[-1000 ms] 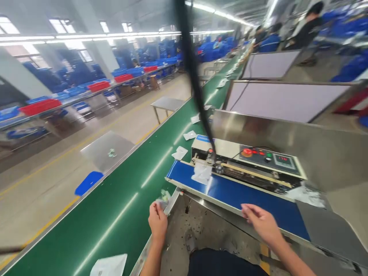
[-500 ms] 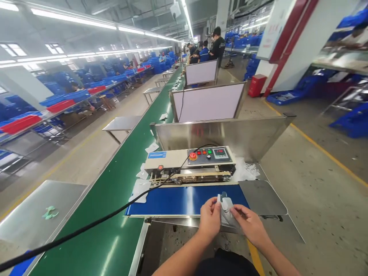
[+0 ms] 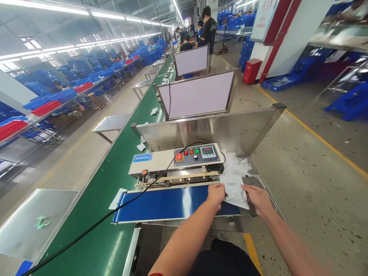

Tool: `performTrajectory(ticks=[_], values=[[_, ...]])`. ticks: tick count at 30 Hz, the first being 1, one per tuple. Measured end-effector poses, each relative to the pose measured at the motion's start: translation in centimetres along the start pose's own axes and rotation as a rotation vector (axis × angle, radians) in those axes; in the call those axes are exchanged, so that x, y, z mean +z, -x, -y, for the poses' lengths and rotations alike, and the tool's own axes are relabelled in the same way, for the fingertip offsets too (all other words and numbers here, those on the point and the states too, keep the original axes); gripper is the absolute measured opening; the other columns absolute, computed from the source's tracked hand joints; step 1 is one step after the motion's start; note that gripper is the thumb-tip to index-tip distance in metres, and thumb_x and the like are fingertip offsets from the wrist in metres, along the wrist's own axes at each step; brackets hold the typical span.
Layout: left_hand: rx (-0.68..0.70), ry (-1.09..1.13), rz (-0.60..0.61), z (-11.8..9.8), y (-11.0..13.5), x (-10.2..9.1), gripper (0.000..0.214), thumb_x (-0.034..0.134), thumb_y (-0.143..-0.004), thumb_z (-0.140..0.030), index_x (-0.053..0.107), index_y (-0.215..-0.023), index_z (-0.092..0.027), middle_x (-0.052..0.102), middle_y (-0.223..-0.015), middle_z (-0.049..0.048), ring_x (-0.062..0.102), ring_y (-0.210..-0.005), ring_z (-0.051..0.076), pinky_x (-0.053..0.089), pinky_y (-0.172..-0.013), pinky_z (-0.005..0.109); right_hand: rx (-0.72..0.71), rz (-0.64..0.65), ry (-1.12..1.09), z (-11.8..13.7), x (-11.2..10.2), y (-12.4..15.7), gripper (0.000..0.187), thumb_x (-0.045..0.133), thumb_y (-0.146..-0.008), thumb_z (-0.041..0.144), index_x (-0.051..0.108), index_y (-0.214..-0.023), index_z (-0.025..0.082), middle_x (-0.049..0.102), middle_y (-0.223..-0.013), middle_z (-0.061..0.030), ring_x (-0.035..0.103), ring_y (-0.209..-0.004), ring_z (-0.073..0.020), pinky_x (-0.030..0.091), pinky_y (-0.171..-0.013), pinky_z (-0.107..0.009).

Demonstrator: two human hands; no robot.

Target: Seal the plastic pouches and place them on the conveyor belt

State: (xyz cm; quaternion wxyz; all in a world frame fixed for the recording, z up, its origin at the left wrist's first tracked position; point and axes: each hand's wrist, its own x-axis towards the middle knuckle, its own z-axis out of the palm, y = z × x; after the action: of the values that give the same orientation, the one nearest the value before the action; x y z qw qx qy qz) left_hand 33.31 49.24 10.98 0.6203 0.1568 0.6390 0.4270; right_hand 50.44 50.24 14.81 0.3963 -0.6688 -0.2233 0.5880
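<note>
- white plastic-film pouch (image 3: 234, 193), between left hand (image 3: 215, 193) and right hand (image 3: 258, 198): smooth, faint sheen
- blue rubberised conveyor belt (image 3: 169, 206), below left hand: smooth, light gloss
- cream painted-metal sealer casing (image 3: 152, 160), beyond left hand: smooth, satin
- upright stainless-steel panel (image 3: 207, 132), beyond both hands: polished, reflective
- grey speckled concrete floor (image 3: 313, 195), right of right hand: matt, slightly rough
</note>
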Motion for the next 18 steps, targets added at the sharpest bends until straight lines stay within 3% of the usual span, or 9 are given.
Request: performTrajectory(ticks=[7, 11, 14, 18], values=[[0.074, 0.052, -0.082, -2.0, 0.7, -4.4, 0.043, 0.089, -0.087, -0.052, 0.075, -0.069, -0.016, 0.063, -0.058, 0.0008, 0.05, -0.052, 0.012, 0.042, -0.056, 0.026, 0.033, 0.128, 0.07, 0.0, 4.4, -0.2, 0.043, 0.102, -0.049, 0.035, 0.077, -0.079, 0.017, 0.073, -0.071, -0.0063, 0.066, -0.063, -0.0219, 0.057, -0.05, -0.027], [0.171, 0.038, -0.082, -2.4, 2.3, -8.1, 0.046, 0.086, -0.089, -0.051, 0.071, -0.063, -0.017, 0.061, -0.057, 0.0002, 0.052, -0.055, 0.012, 0.041, -0.057, 0.026, 0.051, 0.18, 0.159, -0.2, 7.1, 1.5, 0.041, 0.102, -0.055, 0.037, 0.078, -0.083, 0.016, 0.077, -0.08, -0.0112, 0.077, -0.077, -0.0299, 0.066, -0.058, -0.029], [0.228, 0.085, -0.117, -0.7, 4.1, -11.3, 0.04, 0.088, -0.087, -0.049, 0.075, -0.068, -0.017, 0.068, -0.065, 0.0021, 0.056, -0.062, 0.012, 0.046, -0.062, 0.025, 0.075, 0.225, 0.228, -0.7, 7.4, 2.9, 0.038, 0.098, -0.062, 0.036, 0.08, -0.09, 0.017, 0.081, -0.094, -0.0165, 0.081, -0.092, -0.0341, 0.072, -0.069, -0.031], [0.207, 0.336, -0.401, 4.4, 7.7, -17.8, 0.044, 0.094, -0.081, -0.055, 0.083, -0.097, -0.015, 0.08, -0.086, 0.0092, 0.069, -0.071, 0.016, 0.055, -0.068, 0.027, 0.057, 0.271, 0.331, -3.8, 3.8, 2.5, 0.038, 0.092, -0.065, 0.044, 0.082, -0.094, 0.022, 0.082, -0.11, -0.022, 0.083, -0.101, -0.0371, 0.074, -0.079, -0.034]])
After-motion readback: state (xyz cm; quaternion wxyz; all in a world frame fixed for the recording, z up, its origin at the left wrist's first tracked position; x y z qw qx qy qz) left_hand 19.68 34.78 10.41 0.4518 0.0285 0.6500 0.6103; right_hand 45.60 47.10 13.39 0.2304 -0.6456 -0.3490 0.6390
